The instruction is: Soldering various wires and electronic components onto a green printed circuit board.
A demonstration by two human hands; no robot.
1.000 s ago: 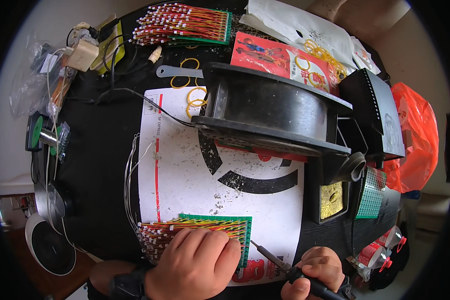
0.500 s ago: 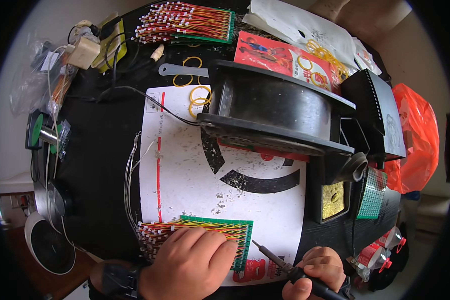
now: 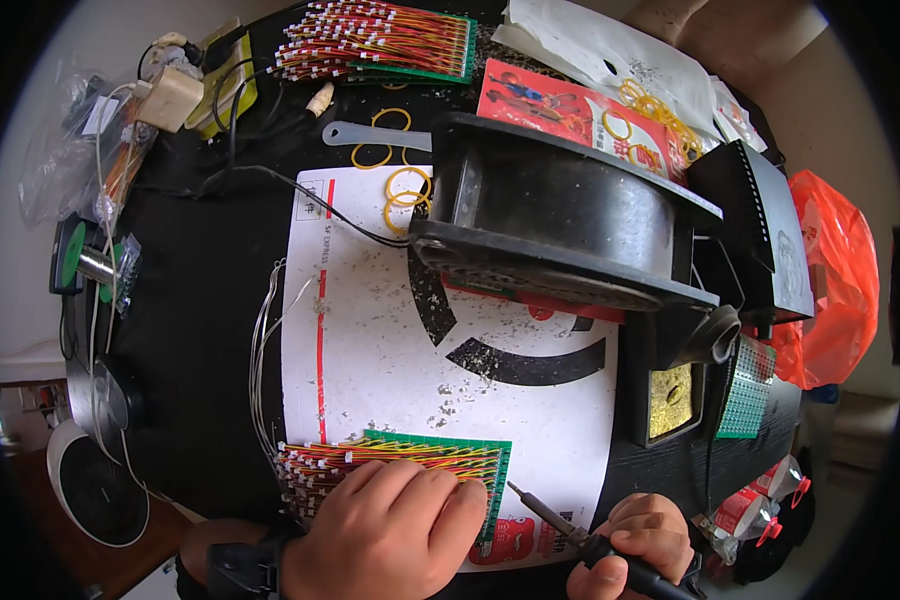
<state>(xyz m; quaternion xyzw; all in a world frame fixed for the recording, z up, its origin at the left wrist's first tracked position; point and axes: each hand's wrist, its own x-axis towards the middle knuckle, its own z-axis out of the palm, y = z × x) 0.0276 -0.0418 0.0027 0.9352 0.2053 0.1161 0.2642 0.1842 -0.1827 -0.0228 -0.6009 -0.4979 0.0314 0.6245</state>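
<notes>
My left hand (image 3: 395, 530) lies over a green circuit board (image 3: 501, 470) with rows of red and yellow wires (image 3: 315, 463) that end in small white connectors. Its fingers are bent together and hold the board and wires down; the fingertips are partly hidden. In my right hand (image 3: 640, 540) is a soldering iron (image 3: 560, 523), gripped by its black handle. The iron's metal tip points up and left, a little apart from the board's right edge. Beneath the board is a white printed sheet (image 3: 370, 330) strewn with tiny scraps.
A large black fan (image 3: 570, 210) stands beyond the board. To its right are a yellow tip-cleaning sponge (image 3: 671, 402), a black box (image 3: 755, 235) and a red plastic bag (image 3: 830, 270). Another wired board stack (image 3: 380, 40) lies at the back. A solder spool (image 3: 95, 264) sits left.
The whole view has shifted slightly. My left hand has moved a little to the right over the board. The soldering iron stays in my right hand, nearly unmoved.
</notes>
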